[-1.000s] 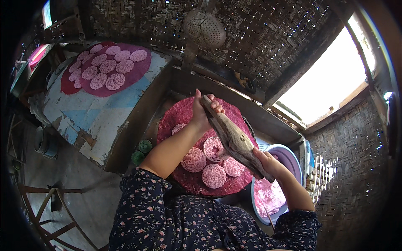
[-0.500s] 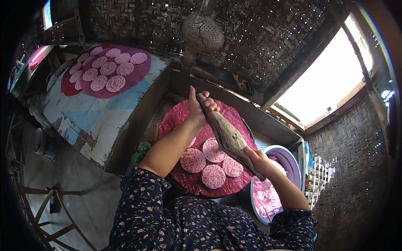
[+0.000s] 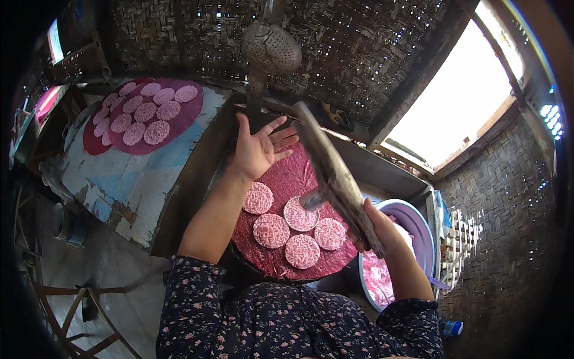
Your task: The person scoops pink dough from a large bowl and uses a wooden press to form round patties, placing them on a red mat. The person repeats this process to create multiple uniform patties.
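Below the right hand (image 3: 375, 230) sits a purple basin (image 3: 418, 224) with pink mass, and to its left lies a round dark red tray (image 3: 293, 179) carrying five pink patterned discs (image 3: 271, 230); nothing blocks the way between hand and tray. This hand is closed around the lower end of a long grey wooden paddle (image 3: 332, 173), worn and flat, which slants up over the tray. The left hand (image 3: 260, 149) hovers above the tray's far part with fingers spread wide, holding nothing, just beside the paddle's upper end.

Right hand (image 3: 376, 230) grips wooden paddle (image 3: 335, 173) (left hand (image 3: 260, 149) open) above red tray (image 3: 293, 179).
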A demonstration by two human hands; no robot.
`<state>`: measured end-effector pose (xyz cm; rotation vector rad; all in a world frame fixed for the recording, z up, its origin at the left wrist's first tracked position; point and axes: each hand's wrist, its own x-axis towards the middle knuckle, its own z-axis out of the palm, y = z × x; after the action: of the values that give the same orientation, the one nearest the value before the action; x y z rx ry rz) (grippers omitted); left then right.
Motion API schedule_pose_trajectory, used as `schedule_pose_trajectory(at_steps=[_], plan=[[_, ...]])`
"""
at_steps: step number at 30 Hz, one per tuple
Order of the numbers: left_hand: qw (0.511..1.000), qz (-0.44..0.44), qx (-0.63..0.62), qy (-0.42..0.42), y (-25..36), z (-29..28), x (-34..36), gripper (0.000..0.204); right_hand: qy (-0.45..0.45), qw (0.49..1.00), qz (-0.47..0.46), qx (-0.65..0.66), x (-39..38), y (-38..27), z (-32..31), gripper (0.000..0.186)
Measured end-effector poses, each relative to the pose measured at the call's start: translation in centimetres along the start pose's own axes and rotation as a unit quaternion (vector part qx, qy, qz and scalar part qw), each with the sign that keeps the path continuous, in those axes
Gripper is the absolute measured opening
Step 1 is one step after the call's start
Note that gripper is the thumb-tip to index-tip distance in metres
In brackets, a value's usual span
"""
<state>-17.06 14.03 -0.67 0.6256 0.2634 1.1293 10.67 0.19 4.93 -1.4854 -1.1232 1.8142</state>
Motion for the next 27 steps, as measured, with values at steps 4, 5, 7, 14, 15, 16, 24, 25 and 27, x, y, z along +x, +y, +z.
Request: schedule_pose_trajectory(at_steps=[4,5,7,14,15,16,24,25,27], plan=[[0.852,0.077,0.494,-0.158,-2.4,1.5,-2.8,0.064,0.026,0.996,-0.061,-0.065,1.8,0.3,1.3,0.057],[0.847,0.06,0.487,-0.203,-3.7,1.7,-3.2,0.062,0.029,0.994,-0.052,-0.095,2.8,0.6,1.7,0.059],[0.702,0.069,0.709,0.015,-5.4,1.3,-3.7,0.056,-0.031,0.965,-0.18,-0.187,4.9,1.2,2.0,0.052],[0.131,0.328,0.934,0.052,-4.0,-7.6,-11.8,0.055,0.199,0.782,-0.214,-0.55,9.6,4.0,0.7,0.018],[-0.102,0.32,0.938,0.081,-3.8,-8.8,-13.2,0.056,0.204,0.773,-0.231,-0.555,9.7,4.4,0.6,0.018],[-0.014,0.31,0.948,0.063,-3.5,-10.0,-14.2,0.057,0.206,0.766,-0.22,-0.567,9.8,4.8,0.6,0.018],[0.712,0.328,0.621,-0.012,1.7,-11.9,-19.5,0.052,0.209,0.718,-0.219,-0.627,10.5,5.6,1.3,0.019],[0.723,0.328,0.608,-0.02,1.9,-11.5,-19.6,0.051,0.209,0.707,-0.228,-0.636,10.5,5.5,1.5,0.02],[0.74,0.326,0.588,-0.037,2.2,-10.6,-19.5,0.048,0.205,0.686,-0.256,-0.65,10.2,5.1,1.7,0.02]])
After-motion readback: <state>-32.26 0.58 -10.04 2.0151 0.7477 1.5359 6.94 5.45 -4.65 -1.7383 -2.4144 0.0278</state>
